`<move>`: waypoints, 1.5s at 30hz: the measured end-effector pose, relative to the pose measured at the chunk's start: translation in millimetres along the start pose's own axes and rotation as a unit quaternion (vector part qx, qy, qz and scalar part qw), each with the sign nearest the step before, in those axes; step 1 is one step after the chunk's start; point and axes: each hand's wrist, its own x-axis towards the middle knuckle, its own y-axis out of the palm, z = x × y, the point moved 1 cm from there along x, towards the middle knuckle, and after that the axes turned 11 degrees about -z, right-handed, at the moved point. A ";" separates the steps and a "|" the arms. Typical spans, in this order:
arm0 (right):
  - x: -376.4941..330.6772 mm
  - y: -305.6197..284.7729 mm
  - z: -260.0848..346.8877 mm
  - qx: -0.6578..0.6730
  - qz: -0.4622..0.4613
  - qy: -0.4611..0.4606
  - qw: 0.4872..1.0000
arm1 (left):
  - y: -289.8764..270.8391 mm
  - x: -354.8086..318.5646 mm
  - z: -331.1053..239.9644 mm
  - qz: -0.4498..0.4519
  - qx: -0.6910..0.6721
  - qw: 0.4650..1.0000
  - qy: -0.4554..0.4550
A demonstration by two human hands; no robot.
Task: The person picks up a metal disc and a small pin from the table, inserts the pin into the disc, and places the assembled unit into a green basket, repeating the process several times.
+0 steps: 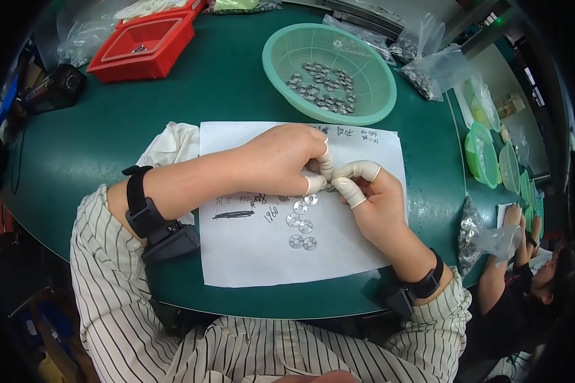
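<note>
My left hand (286, 158) and my right hand (378, 199) meet over a sheet of white paper (249, 262), with white finger cots on thumbs and forefingers. Both pinch a small silver metal disc (329, 187) between their fingertips, which cover most of it. Just below my fingers, several round metal discs with holes (300, 207) lie flat on the paper in a loose column, some in touching pairs. Handwriting in dark ink marks the sheet; my left forearm hides part of it.
Beyond the paper stands a green mesh basket (276, 76) holding many metal parts. A red plastic box (102, 69) sits at the far left, near a black device (54, 88). White cloth (172, 143) lies by my left forearm. Bagged parts (470, 233) and another person (524, 287) are at right.
</note>
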 end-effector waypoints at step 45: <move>4.1 10.9 15.1 -0.172 -0.006 -0.195 0.966 | -5.0 3.8 8.3 0.005 0.005 0.997 -0.081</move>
